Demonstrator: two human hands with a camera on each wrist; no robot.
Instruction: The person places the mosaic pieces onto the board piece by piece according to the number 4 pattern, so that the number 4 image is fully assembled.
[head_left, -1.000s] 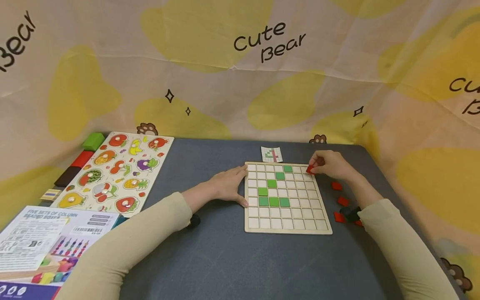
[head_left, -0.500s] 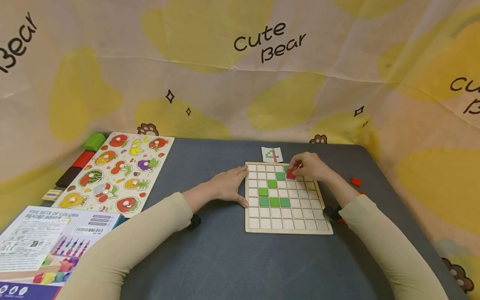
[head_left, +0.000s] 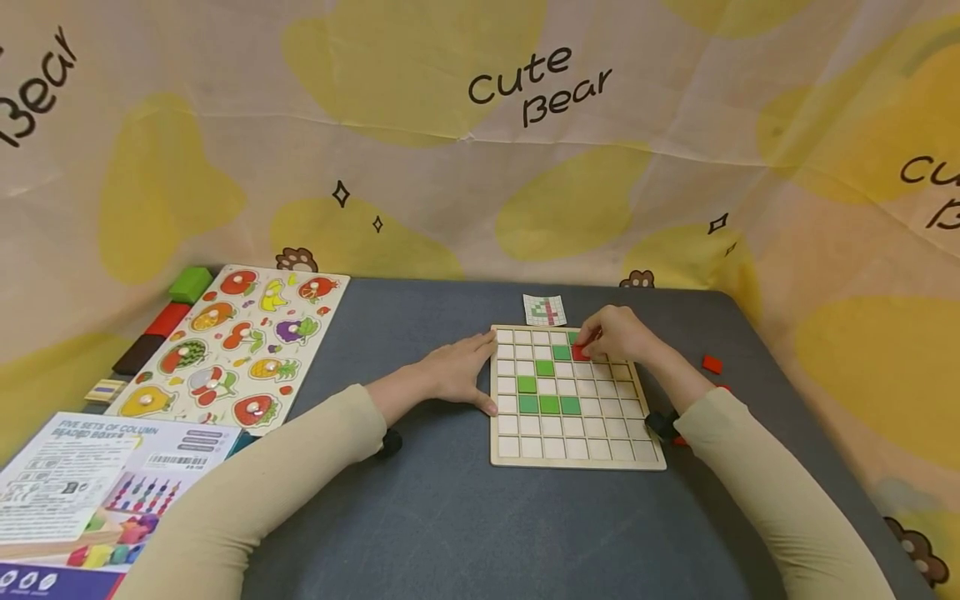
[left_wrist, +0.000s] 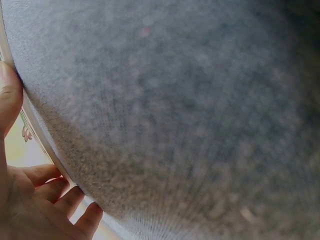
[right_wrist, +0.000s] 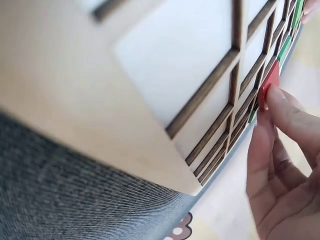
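Observation:
A wooden grid board (head_left: 577, 462) with white cells lies on the dark table. Several green tiles (head_left: 549, 404) form a slanting line and a short row in it. My right hand (head_left: 619, 335) pinches a red square tile (head_left: 581, 353) between thumb and fingers at the second row from the top, just right of a green tile. In the right wrist view the red tile (right_wrist: 270, 85) is tilted, its lower part at the grid. My left hand (head_left: 456, 371) rests against the board's left edge, thumb and fingers spread along it; the left wrist view shows the fingertips (left_wrist: 90, 215) at that edge.
A small pattern card (head_left: 543, 310) lies behind the board. Loose red tiles (head_left: 712, 364) lie to the right, some hidden by the right wrist. On the left are a fruit puzzle board (head_left: 281, 387), coloured blocks (head_left: 167, 318) and a printed box (head_left: 97, 492). A fabric backdrop surrounds the table.
My right hand has carried the red tile leftward from the board's upper right corner to the second row, then lowered it slightly. The left hand has stayed at the board's edge.

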